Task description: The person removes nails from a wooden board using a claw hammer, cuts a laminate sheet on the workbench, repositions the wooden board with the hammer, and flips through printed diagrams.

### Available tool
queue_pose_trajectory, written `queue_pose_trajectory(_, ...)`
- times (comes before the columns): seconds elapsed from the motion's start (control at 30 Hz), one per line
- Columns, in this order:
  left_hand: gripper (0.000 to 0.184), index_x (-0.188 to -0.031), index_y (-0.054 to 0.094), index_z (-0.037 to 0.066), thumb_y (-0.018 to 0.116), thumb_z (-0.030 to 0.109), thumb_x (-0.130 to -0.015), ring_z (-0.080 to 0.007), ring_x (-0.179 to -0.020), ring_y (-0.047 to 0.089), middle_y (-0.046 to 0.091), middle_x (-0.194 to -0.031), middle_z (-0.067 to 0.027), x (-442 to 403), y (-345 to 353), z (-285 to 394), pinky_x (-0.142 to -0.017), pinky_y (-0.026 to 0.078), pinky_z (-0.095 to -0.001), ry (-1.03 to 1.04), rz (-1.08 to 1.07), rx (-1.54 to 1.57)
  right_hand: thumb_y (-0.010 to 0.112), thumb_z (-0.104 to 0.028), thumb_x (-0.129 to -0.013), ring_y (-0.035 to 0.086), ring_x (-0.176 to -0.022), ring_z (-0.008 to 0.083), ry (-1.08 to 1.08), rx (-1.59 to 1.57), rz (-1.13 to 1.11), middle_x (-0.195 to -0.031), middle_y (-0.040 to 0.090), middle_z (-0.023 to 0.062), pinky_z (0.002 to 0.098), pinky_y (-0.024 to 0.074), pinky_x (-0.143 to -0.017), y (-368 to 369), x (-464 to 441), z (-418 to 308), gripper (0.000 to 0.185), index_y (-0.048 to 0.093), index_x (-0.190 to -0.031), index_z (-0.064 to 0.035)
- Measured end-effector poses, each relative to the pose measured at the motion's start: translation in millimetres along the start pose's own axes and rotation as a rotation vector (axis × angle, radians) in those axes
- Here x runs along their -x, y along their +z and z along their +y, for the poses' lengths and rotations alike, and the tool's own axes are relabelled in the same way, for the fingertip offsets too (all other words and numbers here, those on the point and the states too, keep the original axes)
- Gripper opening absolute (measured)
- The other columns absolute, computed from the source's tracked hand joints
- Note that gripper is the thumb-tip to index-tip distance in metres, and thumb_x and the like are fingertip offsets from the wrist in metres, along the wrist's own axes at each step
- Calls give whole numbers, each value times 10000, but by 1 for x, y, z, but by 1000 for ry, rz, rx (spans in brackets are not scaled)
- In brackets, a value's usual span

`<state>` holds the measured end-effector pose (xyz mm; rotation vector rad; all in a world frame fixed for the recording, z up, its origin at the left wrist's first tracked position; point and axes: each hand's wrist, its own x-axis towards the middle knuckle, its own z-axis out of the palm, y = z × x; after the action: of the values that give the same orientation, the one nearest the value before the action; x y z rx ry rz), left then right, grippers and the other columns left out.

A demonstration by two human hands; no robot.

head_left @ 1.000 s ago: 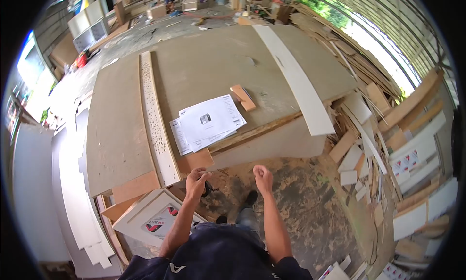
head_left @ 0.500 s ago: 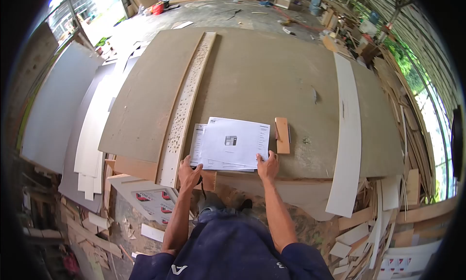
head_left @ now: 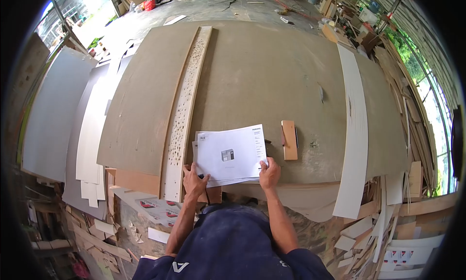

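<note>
A small stack of printed paper sheets lies at the near edge of the brown work table; the top sheet carries a grey picture of a cabinet-like unit. My left hand pinches the sheets' lower left corner, with a small dark object by its fingers that I cannot make out. On the right side, my right hand grips the lower right edge, thumb on top. Right of the papers sits a small wooden block with a dark pencil-like stick along its left side.
A long board dotted with holes runs along the table left of the papers. A white strip crosses its right side and overhangs the front. Wood offcuts pile up at right, and white panels lean at left.
Both hands have drawn the sheets slightly toward my body and tilted them, right side higher. The lower sheets are more squarely under the top one. The view has shifted a little.
</note>
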<state>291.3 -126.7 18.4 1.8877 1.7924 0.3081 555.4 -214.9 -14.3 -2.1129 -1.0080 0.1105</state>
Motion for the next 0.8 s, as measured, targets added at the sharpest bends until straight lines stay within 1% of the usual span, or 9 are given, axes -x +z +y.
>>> queue_pose_trajectory(0.13,633,-1268,557,-8,800,218,-729,-348,-1097,561,529,-1203,-208,1,-9,-6,-964,451,-417,70,67,244,664,-173,-881,537,-597,389,243,-164,147,-697,593,196,439,422,-569,-7,-10,8,198,592,-813,-1)
queue_pose_trajectory(0.2,566,-1224,595,-15,789,196,-736,-338,-1101,562,557,-1160,-198,1,-14,-11,-966,451,-403,90,87,396,664,-152,-886,529,-553,289,289,-226,221,-647,581,136,384,405,-540,-1,-8,20,221,578,-770,15)
queue_pose_trajectory(0.27,456,-1146,650,-24,776,211,-777,-269,-1010,611,628,-1057,-163,3,-26,-5,-899,493,-376,134,108,403,665,-134,-899,523,-573,159,512,-585,240,-670,584,53,338,397,-525,3,-4,23,219,579,-776,27)
queue_pose_trajectory(0.33,390,-1076,693,-11,768,268,-813,-201,-885,634,686,-967,-130,2,-33,1,-793,494,-322,-104,-275,762,645,-107,-919,513,-627,74,570,-706,224,-736,582,-1,283,413,-539,-11,2,-18,191,590,-798,31)
queue_pose_trajectory(0.4,424,-1095,704,17,756,346,-835,-124,-805,613,705,-954,-86,1,-32,5,-690,481,-262,-19,-455,754,626,-83,-930,528,-666,68,724,-938,197,-791,605,10,256,453,-598,-11,22,-41,122,612,-883,28)
queue_pose_trajectory(0.47,422,-1099,708,30,748,362,-841,-109,-780,603,709,-943,-71,6,-35,23,-673,474,-253,-36,-573,823,625,-82,-932,543,-695,67,706,-934,158,-816,620,19,245,463,-638,2,45,-44,114,613,-918,31)
queue_pose_trajectory(0.6,398,-1024,696,-48,724,320,-873,-92,-775,582,697,-870,-62,9,-4,28,-671,460,-249,9,-462,927,629,-85,-935,578,-760,71,644,-1007,40,-880,660,48,224,466,-705,22,71,-62,133,615,-977,40)
queue_pose_trajectory(0.77,314,-789,706,-27,709,269,-892,-14,-467,374,527,-578,53,-2,10,16,-415,255,-224,-126,-260,1153,620,-103,-945,585,-772,72,575,-911,-101,-895,670,55,222,466,-723,26,67,-58,169,610,-1017,49)
queue_pose_trajectory(0.8,297,-809,707,-28,714,258,-888,-28,-489,413,556,-602,40,-7,9,9,-436,297,-226,-94,-290,1121,619,-109,-946,589,-781,72,569,-868,-124,-899,673,61,218,466,-728,25,64,-57,179,607,-1025,52)
